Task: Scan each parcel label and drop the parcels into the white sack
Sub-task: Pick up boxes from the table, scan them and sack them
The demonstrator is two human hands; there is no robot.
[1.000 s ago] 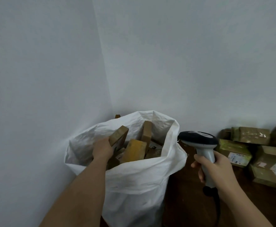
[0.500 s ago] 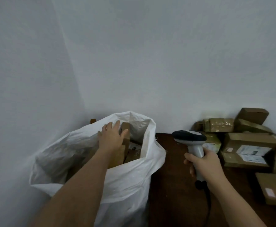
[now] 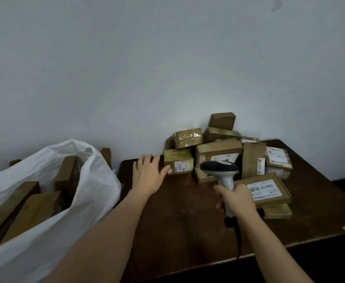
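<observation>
Parcels (image 3: 224,154) on dark wooden table (image 3: 188,211) against pale wall (image 3: 167,68); left hand (image 3: 147,174) spread, right hand (image 3: 237,199) gripping scanner (image 3: 220,170).

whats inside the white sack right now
The white sack holds several brown cardboard parcels, some standing on end. Its near wall hides their lower parts and anything deeper.

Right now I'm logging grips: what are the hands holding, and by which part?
The right hand grips the scanner by its handle. The left hand holds nothing.
</observation>
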